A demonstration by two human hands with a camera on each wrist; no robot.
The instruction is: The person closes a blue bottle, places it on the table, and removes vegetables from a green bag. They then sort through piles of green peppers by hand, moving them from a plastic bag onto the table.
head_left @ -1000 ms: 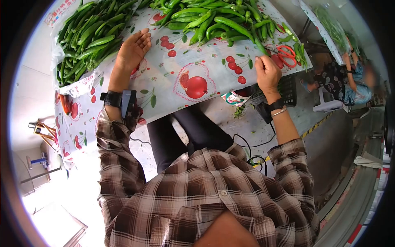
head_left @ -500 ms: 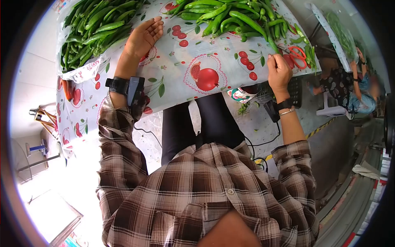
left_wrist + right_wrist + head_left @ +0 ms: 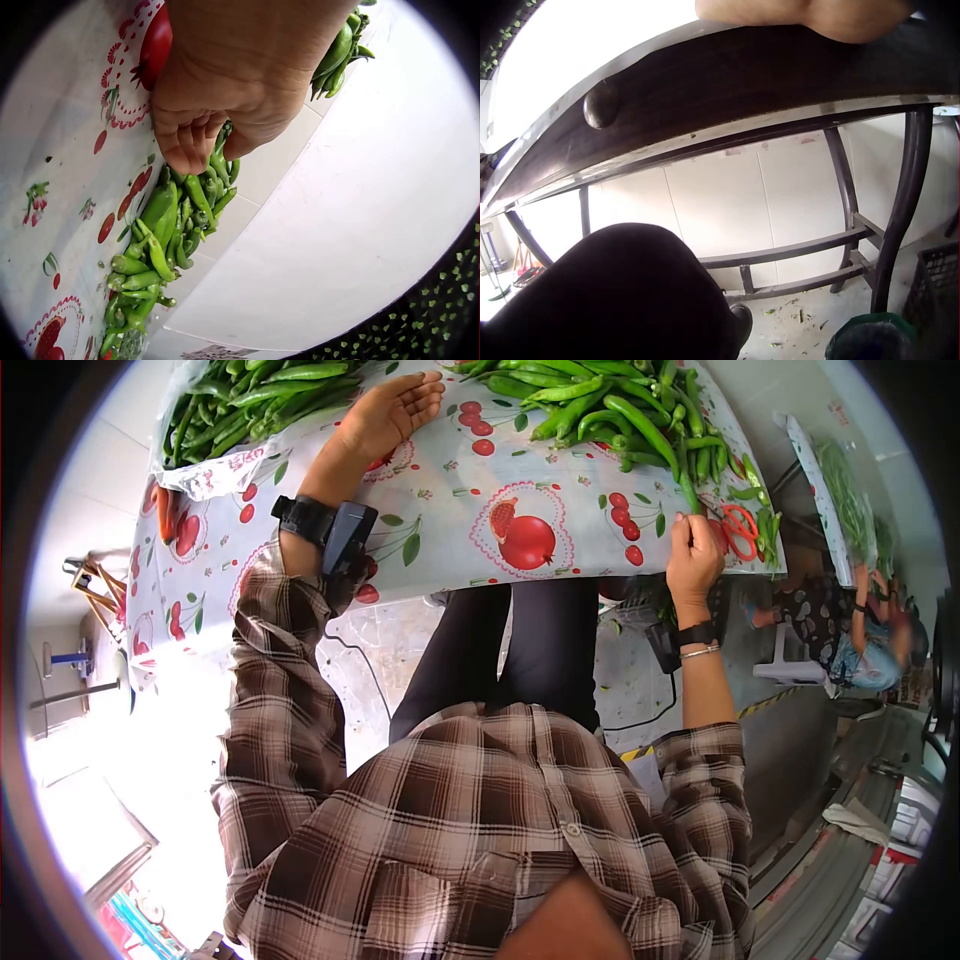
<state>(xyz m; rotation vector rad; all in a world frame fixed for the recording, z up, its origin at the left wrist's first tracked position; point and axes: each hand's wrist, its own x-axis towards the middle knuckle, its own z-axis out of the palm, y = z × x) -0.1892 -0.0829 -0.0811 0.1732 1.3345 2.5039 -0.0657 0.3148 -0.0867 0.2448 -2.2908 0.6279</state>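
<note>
The right hand [image 3: 693,555] is noted at the near table edge, fingers curled round the lower end of a long green chilli [image 3: 688,495] that runs back into the heap [image 3: 610,410], with red scissors [image 3: 740,532] just beside. The left hand [image 3: 385,415] is laid loose, nothing held, against a second pile [image 3: 250,395]. A pull along the chilli's own length is judged best, so that neighbours are not dragged off the oilcloth [image 3: 450,510]; the chilli is seen to be slim, glossy and slightly curved.

Head camera looks straight down on the table [image 3: 450,500]. Left wrist hugs the peppers [image 3: 161,240], shared with it; right wrist peers from underneath.
</note>
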